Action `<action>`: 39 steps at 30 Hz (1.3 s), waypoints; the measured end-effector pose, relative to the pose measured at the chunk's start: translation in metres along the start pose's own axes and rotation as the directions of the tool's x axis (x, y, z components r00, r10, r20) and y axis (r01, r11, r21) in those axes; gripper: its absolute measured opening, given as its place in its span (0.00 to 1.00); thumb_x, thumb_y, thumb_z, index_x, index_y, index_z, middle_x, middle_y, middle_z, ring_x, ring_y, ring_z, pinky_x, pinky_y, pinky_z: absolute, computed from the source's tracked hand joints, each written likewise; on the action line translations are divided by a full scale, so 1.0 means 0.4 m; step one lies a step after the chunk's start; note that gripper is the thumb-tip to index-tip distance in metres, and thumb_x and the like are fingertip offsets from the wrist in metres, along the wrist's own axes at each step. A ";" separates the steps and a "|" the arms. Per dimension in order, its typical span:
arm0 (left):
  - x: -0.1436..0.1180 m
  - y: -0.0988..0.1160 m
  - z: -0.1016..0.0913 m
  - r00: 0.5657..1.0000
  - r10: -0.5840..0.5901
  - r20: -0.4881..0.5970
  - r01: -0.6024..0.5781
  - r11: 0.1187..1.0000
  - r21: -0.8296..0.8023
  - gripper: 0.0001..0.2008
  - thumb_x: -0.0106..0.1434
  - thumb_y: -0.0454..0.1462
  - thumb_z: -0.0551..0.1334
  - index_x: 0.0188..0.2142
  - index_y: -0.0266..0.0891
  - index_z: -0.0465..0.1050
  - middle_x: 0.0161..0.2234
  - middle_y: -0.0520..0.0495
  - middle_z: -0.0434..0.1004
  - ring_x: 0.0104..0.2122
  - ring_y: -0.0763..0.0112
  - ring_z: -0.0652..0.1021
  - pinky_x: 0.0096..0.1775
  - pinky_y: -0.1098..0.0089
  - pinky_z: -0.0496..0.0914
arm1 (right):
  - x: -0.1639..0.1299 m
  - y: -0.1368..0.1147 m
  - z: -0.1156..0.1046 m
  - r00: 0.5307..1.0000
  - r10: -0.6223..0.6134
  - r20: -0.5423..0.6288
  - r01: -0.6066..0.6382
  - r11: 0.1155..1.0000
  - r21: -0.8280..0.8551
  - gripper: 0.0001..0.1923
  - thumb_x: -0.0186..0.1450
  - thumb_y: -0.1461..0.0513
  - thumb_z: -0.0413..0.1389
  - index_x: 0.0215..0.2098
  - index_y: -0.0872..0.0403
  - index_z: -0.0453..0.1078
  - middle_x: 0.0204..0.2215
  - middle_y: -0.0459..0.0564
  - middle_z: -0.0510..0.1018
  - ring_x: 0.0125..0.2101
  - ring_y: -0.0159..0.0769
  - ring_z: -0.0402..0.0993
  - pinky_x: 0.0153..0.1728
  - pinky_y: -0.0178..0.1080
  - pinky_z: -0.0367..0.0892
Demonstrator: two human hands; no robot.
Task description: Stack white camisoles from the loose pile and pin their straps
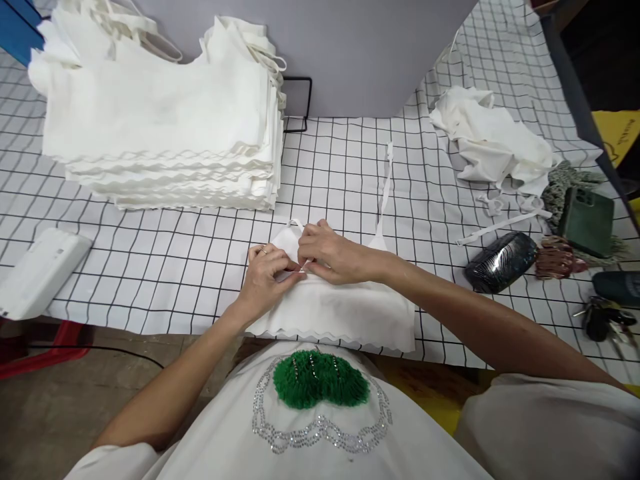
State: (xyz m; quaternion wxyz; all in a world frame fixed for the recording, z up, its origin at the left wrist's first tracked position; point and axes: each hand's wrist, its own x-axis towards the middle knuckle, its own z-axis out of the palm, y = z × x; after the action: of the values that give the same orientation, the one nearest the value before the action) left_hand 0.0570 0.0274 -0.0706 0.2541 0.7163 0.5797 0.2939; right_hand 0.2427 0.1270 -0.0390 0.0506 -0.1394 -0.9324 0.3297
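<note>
**Both hands pinch a strap on a white garment at the table edge**

At the near edge of the grid-patterned table [150, 267], toward six o'clock, a white garment [345, 313] with a scalloped hem lies flat, partly overhanging the edge. The left hand [265, 277] and the right hand [335, 253] meet over its upper left corner, touching each other. The fingers of both are curled tight, thumbs and fingertips closed on a thin white strap [301, 267] between them. A ring shows on the left hand. The garment's other strap [385, 187] runs straight away toward twelve o'clock.

At ten o'clock stands a tall stack of folded white garments [160, 133], well apart from the hands. At two o'clock lies a crumpled white pile [490, 140] with loose straps trailing from it. At three o'clock sit a dark glossy case [500, 261], a green phone [587, 220] on a knitted cloth, and a bunch of keys [605, 319] nearer the edge. A white device [40, 270] rests at nine o'clock.
</note>
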 end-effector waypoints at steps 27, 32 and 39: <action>0.000 -0.005 -0.003 1.000 0.006 0.024 -0.006 1.000 -0.016 0.08 0.63 0.41 0.68 0.29 0.42 0.78 0.26 0.53 0.76 0.34 0.65 0.73 0.46 0.59 0.59 | -0.007 -0.003 0.007 0.998 -0.017 -0.056 0.016 1.000 -0.020 0.09 0.68 0.69 0.48 0.31 0.55 0.68 0.26 0.49 0.70 0.41 0.41 0.61 0.44 0.46 0.54; 0.001 0.000 -0.003 0.999 -0.016 0.040 0.017 0.999 -0.043 0.10 0.64 0.41 0.67 0.27 0.42 0.76 0.26 0.52 0.77 0.34 0.66 0.73 0.47 0.59 0.59 | 0.002 -0.007 0.030 0.991 -0.063 -0.120 0.066 0.998 0.024 0.10 0.68 0.69 0.48 0.32 0.55 0.69 0.27 0.49 0.71 0.41 0.41 0.60 0.44 0.46 0.56; 0.008 0.001 -0.025 0.993 -0.052 0.103 0.063 0.992 -0.106 0.09 0.62 0.41 0.69 0.28 0.41 0.77 0.29 0.52 0.80 0.36 0.64 0.75 0.47 0.59 0.60 | 0.040 0.029 -0.060 0.996 0.088 0.016 -0.090 0.974 0.210 0.08 0.65 0.58 0.60 0.32 0.54 0.72 0.25 0.46 0.70 0.36 0.37 0.63 0.43 0.44 0.58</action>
State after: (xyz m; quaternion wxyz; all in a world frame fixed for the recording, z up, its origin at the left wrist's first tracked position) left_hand 0.0505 0.0305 -0.0629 0.3298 0.6983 0.5697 0.2813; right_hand 0.2346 0.1549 -0.0275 0.0470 -0.1737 -0.8852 0.4291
